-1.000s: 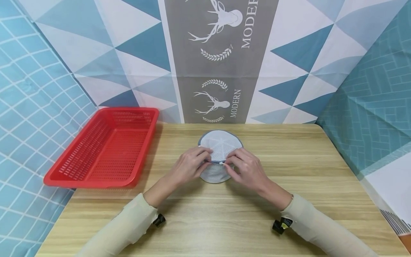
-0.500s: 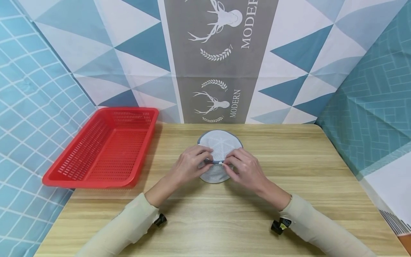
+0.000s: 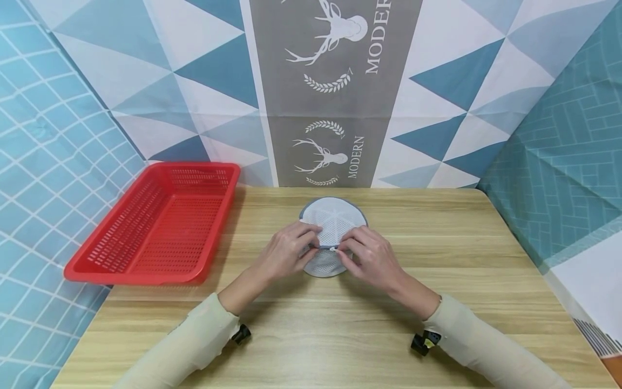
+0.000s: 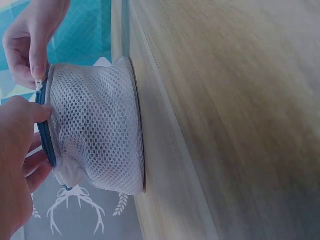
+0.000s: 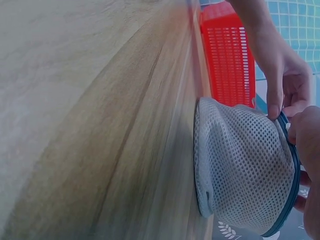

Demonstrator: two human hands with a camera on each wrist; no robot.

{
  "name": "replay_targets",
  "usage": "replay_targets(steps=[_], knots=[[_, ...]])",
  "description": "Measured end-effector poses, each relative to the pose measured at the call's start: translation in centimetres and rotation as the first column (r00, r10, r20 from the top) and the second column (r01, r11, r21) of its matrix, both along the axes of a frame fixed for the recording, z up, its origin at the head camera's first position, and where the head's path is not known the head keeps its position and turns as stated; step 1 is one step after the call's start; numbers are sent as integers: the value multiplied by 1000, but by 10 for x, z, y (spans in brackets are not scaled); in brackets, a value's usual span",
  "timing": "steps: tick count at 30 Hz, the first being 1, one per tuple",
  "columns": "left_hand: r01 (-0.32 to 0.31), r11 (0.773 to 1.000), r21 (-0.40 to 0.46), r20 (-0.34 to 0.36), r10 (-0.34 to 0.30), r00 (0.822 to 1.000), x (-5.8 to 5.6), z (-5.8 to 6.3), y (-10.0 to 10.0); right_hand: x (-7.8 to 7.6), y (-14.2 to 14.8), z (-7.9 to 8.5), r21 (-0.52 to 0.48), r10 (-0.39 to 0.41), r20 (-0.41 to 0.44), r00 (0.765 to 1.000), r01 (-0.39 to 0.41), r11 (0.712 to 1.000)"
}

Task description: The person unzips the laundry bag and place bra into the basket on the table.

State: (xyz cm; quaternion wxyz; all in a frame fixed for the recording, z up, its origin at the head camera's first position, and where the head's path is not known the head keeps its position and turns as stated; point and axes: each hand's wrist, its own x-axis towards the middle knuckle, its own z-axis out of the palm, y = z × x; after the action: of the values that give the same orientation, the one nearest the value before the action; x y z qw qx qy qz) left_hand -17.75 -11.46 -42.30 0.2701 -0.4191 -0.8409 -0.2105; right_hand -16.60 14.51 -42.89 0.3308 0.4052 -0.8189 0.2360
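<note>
A round white mesh laundry bag (image 3: 332, 216) with a dark blue zip edge stands on the wooden table, between both hands. Its mesh side (image 4: 95, 125) rises from the tabletop in the left wrist view. My left hand (image 3: 286, 249) grips the near top rim, thumb and fingertips at the zip (image 4: 45, 132). Just to its right, my right hand (image 3: 374, 258) pinches the small white zip pull (image 4: 39, 85) between thumb and finger. The pull sits on the front of the rim, and the lid looks drawn across the top. The bag's inside is hidden.
To the left, a red plastic basket (image 3: 209, 237) stands at the table's left edge. Behind the table (image 3: 437, 227) hangs a patterned wall cloth (image 3: 320, 97) with deer prints, and blue tiled cloths close off both sides.
Both hands keep their hold on the rim and zip pull. The front rim and pull have dipped very slightly toward the person; the basket is unmoved.
</note>
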Motion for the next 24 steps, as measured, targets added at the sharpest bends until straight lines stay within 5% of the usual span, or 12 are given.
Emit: replay_targets(steps=[12,24], knots=[[-26,1000,-9,51,26,998,3,2,-1,1,2,1,-15,6,24,1000,-6,1000],[-42,999,26,9,42,999,1,3,1,1,-3,5,-3,1,14,1000,-1,1000]])
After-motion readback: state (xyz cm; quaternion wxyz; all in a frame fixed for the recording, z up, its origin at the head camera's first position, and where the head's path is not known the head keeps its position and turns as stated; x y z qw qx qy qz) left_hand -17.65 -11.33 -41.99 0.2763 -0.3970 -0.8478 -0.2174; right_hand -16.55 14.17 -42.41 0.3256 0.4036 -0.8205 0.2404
